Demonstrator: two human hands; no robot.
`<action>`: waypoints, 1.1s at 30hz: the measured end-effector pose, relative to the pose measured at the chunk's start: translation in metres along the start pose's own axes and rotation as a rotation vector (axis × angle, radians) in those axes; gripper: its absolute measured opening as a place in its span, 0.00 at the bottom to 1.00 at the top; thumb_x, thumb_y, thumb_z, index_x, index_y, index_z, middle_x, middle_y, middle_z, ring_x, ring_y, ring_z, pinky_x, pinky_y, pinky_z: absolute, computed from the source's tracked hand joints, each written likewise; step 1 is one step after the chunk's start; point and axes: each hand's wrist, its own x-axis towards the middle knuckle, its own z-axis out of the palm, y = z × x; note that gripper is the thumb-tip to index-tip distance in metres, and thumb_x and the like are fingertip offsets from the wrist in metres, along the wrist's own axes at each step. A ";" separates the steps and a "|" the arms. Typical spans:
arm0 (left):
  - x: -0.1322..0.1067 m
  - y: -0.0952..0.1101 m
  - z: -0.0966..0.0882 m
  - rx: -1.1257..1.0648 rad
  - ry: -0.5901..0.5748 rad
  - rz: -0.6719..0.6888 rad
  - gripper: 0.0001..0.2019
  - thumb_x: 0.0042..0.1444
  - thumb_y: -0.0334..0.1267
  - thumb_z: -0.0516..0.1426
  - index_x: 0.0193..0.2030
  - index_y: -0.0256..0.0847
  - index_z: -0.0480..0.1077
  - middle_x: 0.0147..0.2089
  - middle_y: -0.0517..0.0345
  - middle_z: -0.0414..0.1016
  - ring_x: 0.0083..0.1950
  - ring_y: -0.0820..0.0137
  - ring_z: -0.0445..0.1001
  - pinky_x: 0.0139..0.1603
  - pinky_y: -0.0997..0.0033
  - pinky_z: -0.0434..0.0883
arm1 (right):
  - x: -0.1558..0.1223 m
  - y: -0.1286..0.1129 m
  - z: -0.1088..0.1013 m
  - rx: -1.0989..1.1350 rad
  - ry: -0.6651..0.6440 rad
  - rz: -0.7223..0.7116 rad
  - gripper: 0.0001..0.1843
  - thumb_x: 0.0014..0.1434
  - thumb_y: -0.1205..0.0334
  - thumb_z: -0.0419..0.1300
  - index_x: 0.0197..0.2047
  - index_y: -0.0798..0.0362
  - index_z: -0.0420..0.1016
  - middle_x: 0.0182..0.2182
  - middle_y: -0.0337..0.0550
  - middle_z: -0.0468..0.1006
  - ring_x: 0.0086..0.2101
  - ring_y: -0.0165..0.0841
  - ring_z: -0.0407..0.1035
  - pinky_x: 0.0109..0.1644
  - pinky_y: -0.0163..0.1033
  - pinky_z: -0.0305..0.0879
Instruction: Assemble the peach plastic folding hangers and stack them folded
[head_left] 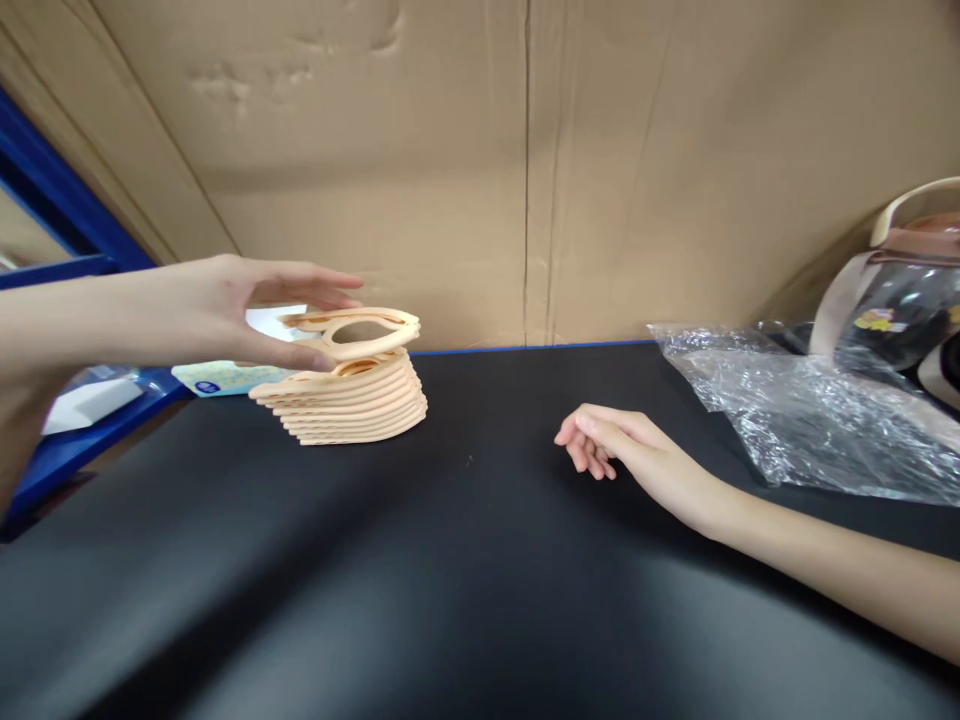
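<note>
At the left, my left hand (277, 310) reaches over a stack of beige plastic frames (360, 405). Thumb at the front and fingers at the back, it spans the top beige frame (375, 335), which has an oval opening and sits at a tilt a little above the others. Contact at the back edge is partly hidden by the fingers. My right hand (611, 440) hovers over the black tabletop (480, 560) right of centre. Its fingers are loosely curled with the thumb against the index finger, and nothing shows in them.
Crumpled clear plastic wrap (832, 420) covers the right side, beside a transparent jug with a strap (892, 310). Behind the stack lies a pale green and white packet (225, 378). A cardboard wall (450, 180) closes the back; a blue metal frame (97, 240) stands left.
</note>
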 end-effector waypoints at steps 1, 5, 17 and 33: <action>0.000 -0.003 0.001 0.012 -0.002 0.054 0.39 0.51 0.64 0.57 0.64 0.40 0.64 0.57 0.54 0.76 0.54 0.53 0.77 0.51 0.40 0.72 | 0.000 0.000 0.000 -0.005 0.003 0.005 0.19 0.68 0.47 0.50 0.37 0.53 0.72 0.27 0.37 0.70 0.28 0.28 0.62 0.31 0.35 0.56; -0.001 -0.014 0.006 0.053 0.041 0.207 0.35 0.56 0.59 0.57 0.63 0.39 0.65 0.52 0.55 0.79 0.48 0.61 0.80 0.44 0.51 0.77 | 0.000 -0.001 0.002 -0.026 0.004 0.007 0.19 0.68 0.47 0.51 0.36 0.53 0.73 0.27 0.37 0.70 0.27 0.28 0.62 0.31 0.35 0.56; -0.005 -0.016 0.015 -0.010 -0.060 0.017 0.38 0.52 0.65 0.55 0.63 0.42 0.65 0.56 0.54 0.77 0.54 0.56 0.77 0.52 0.41 0.71 | -0.001 -0.002 0.002 -0.064 -0.003 0.032 0.19 0.68 0.48 0.51 0.36 0.53 0.73 0.26 0.38 0.70 0.27 0.29 0.62 0.31 0.36 0.56; -0.005 -0.016 0.022 -0.116 -0.154 -0.175 0.46 0.40 0.69 0.60 0.65 0.50 0.63 0.60 0.63 0.73 0.58 0.57 0.71 0.63 0.47 0.61 | -0.001 0.000 0.001 -0.077 -0.009 0.031 0.17 0.69 0.51 0.51 0.37 0.52 0.73 0.26 0.36 0.71 0.28 0.27 0.62 0.31 0.35 0.56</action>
